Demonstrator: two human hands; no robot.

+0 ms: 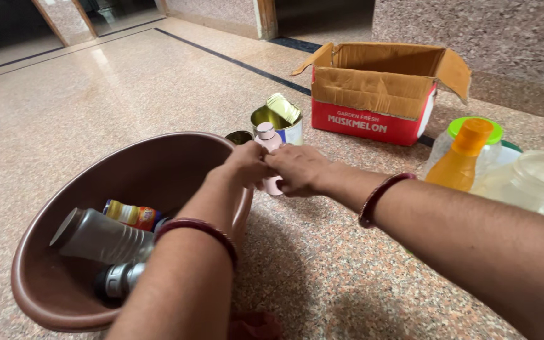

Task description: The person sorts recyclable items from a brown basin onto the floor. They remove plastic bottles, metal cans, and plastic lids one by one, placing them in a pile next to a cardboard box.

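Far left, a brown tub (45,277) sits on the speckled floor w/ a grey bottle (99,236), a small yellow bottle (132,215) & a silver can (121,279) lying inside. Just right of the tub rim, the left hand (245,165) & right hand (298,170) meet, fingers curled tight on a little pink bottle (268,140). It stands upright, cap up, b/w both hands, so neither is nearer. Behind it is an open tin (278,123). Far right: red cardboard box (379,94), orange bottle (463,157), clear jar (536,182).
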